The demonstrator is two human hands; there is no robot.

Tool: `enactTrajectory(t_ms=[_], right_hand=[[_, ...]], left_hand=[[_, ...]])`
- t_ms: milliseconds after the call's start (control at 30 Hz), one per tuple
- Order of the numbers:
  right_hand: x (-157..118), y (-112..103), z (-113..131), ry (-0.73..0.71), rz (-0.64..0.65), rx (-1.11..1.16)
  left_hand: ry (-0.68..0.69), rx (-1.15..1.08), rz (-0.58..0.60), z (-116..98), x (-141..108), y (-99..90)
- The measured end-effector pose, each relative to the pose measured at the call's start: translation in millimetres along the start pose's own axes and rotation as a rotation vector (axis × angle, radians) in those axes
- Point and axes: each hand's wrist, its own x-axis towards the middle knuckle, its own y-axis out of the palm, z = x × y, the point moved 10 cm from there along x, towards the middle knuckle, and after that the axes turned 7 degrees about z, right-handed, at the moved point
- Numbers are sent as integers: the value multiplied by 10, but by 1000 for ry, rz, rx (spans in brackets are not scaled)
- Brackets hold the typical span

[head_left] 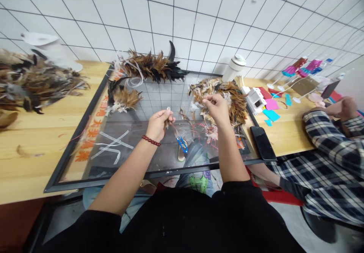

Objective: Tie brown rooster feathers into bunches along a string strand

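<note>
While the left hand (159, 125) pinches a small feather tuft (167, 124), the right hand (218, 110) is at the brown feather pile (239, 103).
Left: fingers closed on the partly hidden tuft, above the framed glass panel (155, 93) on the wooden desk (51, 131). Right: fingertips together over the pile's left part; whether a plume sits between them cannot be told. Blue-handled snips (180, 141): on the panel, near the left hand. Good handling likely calls for a firm pinch low on the quills, vanes left uncrushed.
</note>
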Motion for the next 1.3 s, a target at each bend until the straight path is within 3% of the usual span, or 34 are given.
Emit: enactTrajectory(t_ms=[67,200,300,433,567,833,1133,1300], right_hand=[[17,125,44,-8,107,-194],[-207,636,-62,48,330,-610],[-305,834,-181,53,389,-580],[-311,666,49,-215,222,-248],[-507,558,391,-526,123,-165],[-685,728,546,-724,96,-271],[-624,748,524,-617,149,-286],[-391,663,144,-291,62,-331]], left_hand=[[32,-66,-61,-38,28,-91],[27,-75,-77,-8,40,-114],[0,-76,-57,43,24,-79],[-77,-104,-17,116,2,-21],[-173,-118,-3,206,-29,20],[-201,-190,128,274,-90,239],[-268,-267,163,305,-113,274],[-89,-227,-45,126,-26,-3]])
